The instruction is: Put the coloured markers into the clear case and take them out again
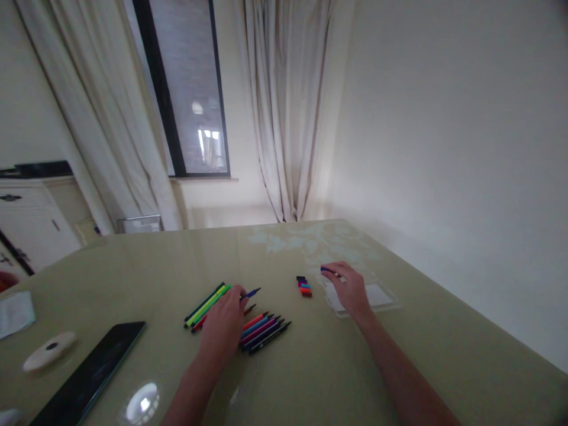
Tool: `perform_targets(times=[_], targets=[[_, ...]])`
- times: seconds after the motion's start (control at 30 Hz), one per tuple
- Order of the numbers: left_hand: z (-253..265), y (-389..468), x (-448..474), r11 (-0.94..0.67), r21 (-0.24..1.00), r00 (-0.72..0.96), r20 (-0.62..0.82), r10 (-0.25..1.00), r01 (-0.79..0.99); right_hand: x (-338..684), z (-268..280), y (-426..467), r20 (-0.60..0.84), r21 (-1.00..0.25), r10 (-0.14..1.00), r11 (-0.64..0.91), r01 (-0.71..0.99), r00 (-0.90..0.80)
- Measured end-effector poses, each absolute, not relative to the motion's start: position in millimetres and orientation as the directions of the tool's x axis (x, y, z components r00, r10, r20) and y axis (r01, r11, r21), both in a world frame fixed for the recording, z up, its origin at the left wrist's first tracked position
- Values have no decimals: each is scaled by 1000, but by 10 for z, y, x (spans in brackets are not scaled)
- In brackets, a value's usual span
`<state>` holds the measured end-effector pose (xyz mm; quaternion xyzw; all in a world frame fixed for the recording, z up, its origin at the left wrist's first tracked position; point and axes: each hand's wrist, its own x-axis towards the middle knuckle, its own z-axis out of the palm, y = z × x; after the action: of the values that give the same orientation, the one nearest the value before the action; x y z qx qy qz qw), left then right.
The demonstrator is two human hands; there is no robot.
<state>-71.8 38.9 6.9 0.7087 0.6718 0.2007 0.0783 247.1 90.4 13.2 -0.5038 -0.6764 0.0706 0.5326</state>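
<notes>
Coloured caps [304,286] lie between the two hands [225,316] [351,289].

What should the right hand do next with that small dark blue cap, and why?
Probably set the small dark blue cap down beside the short row of multicoloured caps: the right hand pinches it, the left hand holds a slim blue marker with its tip bare, and those caps lie grouped nearby.

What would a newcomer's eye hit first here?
The colourful uncapped markers lying slanted beside the left hand, which holds a blue marker. Next, the small row of loose caps between the hands, then the right hand at the clear plastic case, pinching a dark blue cap.
</notes>
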Motion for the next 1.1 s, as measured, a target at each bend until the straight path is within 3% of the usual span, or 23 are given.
perform_targets(times=[0.1, 0.17, 0.43, 0.6, 0.9, 1.1], targets=[[-11, 412, -801, -53, 243, -2, 222, 975, 968, 2402, 50, 919, 628, -582, 778, 447, 680, 26], [-63, 420, -846, -10, 226, -40, 217, 975, 974, 2273, 8, 900, 608, -540, 791, 467, 701, -59], [-111, 478, -947, -44, 470, 17, 61, 998, 882, 1935, 130, 994, 397, -307, 878, 400, 864, -266], [-73, 471, -834, -89, 495, 64, 68, 996, 864, 1753, 215, 1183, 280, -139, 902, 377, 916, -329], [-22, 449, -830, -69, 562, 85, -4, 996, 824, 1723, 109, 1056, 290, -159, 909, 354, 922, -299], [8, 443, -865, -68, 597, 114, -40, 993, 799, 1847, 19, 725, 467, -402, 861, 408, 820, -199]])
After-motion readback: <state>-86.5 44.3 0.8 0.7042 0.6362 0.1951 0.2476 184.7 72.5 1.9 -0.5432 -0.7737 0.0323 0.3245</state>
